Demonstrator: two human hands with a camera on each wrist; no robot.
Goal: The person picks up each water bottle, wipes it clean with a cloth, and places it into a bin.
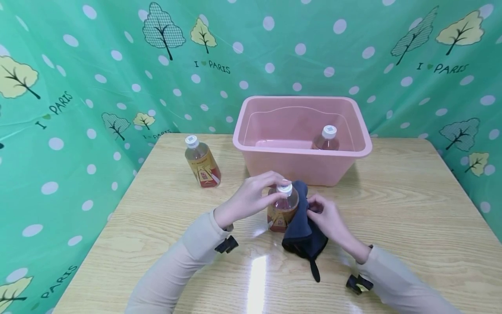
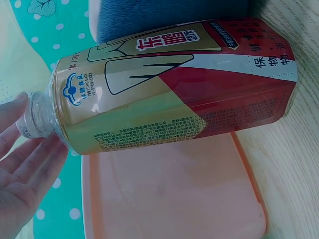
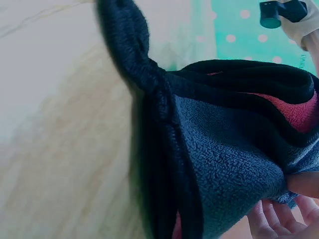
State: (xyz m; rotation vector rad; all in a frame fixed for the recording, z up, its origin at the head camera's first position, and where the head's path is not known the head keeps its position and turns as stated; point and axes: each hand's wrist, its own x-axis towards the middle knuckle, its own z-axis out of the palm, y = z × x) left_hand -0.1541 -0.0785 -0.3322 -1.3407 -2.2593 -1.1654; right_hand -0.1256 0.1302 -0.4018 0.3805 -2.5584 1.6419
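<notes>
1. Pale wood-grain worktop [image 1: 412, 218].
2. Rectangular pink plastic tub [image 1: 298, 169], toward the rear.
3. Plush dark-blue cloth [image 1: 300, 222] with black edging.
4. White-capped clear plastic bottle [image 1: 279, 219], gold-and-red label; upright before the tub, just beside the cloth.
5. Hands: left hand [image 1: 255, 193] gripping the bottle's neck; right hand [image 1: 329, 221] pinching the cloth.

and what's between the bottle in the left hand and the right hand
In the head view, the dark blue cloth lies between that bottle and the right hand, which pinches it.
</notes>
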